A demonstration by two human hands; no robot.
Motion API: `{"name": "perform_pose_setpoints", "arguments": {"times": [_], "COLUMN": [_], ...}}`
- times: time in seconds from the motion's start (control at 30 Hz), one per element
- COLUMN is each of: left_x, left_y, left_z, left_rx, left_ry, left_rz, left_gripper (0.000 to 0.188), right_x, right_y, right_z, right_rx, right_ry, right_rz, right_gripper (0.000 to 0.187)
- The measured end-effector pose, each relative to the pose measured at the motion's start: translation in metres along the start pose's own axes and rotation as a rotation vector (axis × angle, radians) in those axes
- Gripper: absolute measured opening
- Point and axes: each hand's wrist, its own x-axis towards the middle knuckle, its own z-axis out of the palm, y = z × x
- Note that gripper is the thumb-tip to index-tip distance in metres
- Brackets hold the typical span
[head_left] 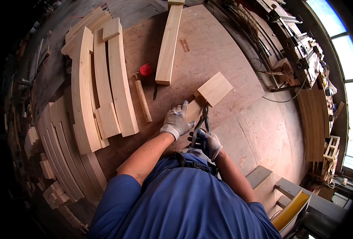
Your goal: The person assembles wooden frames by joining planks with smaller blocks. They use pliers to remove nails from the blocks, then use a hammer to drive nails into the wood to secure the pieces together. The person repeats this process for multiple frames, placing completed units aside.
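Observation:
My left hand (177, 120), in a pale work glove, lies on a pale wooden beam (195, 109) with its fingers spread. My right hand (209, 144), gloved too, is closed around the handles of metal pincers (204, 118). Their jaws reach up to the lower edge of a square-cut wooden block (215, 89) at the far end of the beam; whether they grip anything there is too small to tell. Left of my hands, a hammer (143, 99) with a wooden handle rests on the brown board, and a red round item (146, 70) is beside its head.
Curved pale timbers (122, 83) are stacked on the left, with darker boards (61, 147) beyond. A long beam (169, 47) lies ahead on the brown sheet (144, 36). Machinery and wood scraps (296, 44) line the far right. A grey metal frame (311, 199) stands at the near right.

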Motion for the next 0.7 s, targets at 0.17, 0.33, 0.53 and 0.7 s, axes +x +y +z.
{"name": "perform_pose_setpoints", "arguments": {"times": [0.17,0.33,0.53,0.7], "left_x": [0.0018,-0.0013,-0.0011,0.0000], "left_y": [0.0041,0.0025,0.0027,0.0024], "left_z": [-0.0034,-0.0029,-0.0044,-0.0025], "left_rx": [-0.015,-0.006,-0.010,-0.008], "left_ry": [0.010,0.015,0.008,0.019], "left_rz": [0.006,0.006,0.003,0.005], "left_gripper": [0.107,0.106,0.106,0.104], "right_x": [-0.0040,-0.0075,-0.0010,-0.0020], "right_y": [-0.0064,-0.0027,-0.0024,-0.0059], "right_z": [0.0021,0.0047,0.0017,0.0090], "right_rx": [0.011,-0.027,0.025,0.049], "right_ry": [0.008,0.007,-0.012,-0.011], "right_rz": [-0.003,-0.023,-0.010,-0.013], "right_gripper": [0.049,0.048,0.045,0.039]}}
